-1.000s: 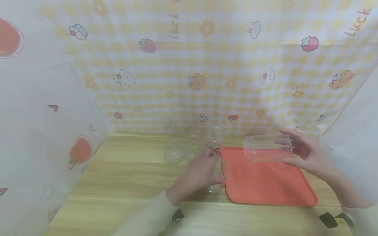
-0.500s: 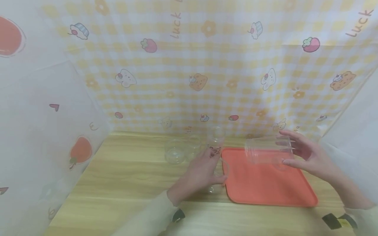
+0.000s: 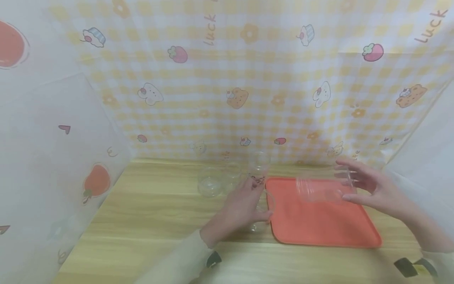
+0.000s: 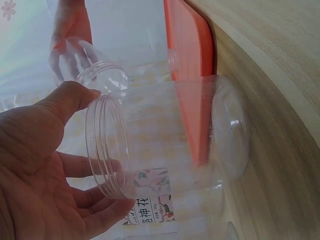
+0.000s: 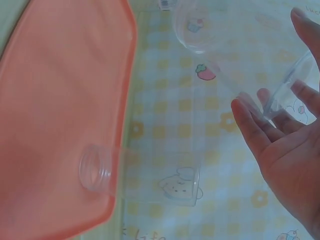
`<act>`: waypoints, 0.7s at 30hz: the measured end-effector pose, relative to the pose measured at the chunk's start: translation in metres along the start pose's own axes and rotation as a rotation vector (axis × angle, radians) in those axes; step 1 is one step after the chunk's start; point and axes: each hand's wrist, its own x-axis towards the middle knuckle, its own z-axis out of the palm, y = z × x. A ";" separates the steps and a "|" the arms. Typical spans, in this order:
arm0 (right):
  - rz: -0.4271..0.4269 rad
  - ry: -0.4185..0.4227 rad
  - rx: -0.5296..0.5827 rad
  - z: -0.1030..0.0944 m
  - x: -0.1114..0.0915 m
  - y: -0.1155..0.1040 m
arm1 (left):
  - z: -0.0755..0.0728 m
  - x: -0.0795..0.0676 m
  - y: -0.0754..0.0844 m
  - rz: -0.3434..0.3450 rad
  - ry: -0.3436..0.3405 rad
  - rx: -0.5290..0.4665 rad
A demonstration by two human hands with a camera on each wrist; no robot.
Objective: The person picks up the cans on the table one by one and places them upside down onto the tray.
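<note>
My left hand (image 3: 239,207) grips the rim of a clear jar (image 4: 170,135), thumb on one side and fingers on the other. That jar stands upright on the table, left of the red tray (image 3: 326,227). Above the tray, my right hand (image 3: 377,191) holds another clear jar (image 3: 307,188) by its base end. It lies nearly sideways in the air, its threaded mouth pointing left and slightly down. On the tray, a smaller clear jar (image 5: 150,175) stands with its threaded neck down, as the right wrist view shows.
Behind and left of my left hand stand several clear jars, among them a wide low one (image 3: 209,183) and one with a pink printed label (image 3: 258,173). A yellow checked cloth (image 3: 213,118) hangs along the table's back edge.
The jar in my right hand has moved slightly right and down, and its mouth end has tipped lower. My left hand and its jar stay put.
</note>
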 end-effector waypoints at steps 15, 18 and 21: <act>0.077 -0.079 -0.122 -0.009 -0.006 0.003 | 0.002 0.000 -0.001 0.002 0.001 0.012; 0.110 -0.089 -0.162 -0.010 -0.006 0.003 | 0.001 0.000 -0.001 0.006 0.003 0.021; 0.133 -0.114 -0.205 -0.012 -0.007 0.002 | 0.001 0.000 -0.001 0.011 0.013 0.022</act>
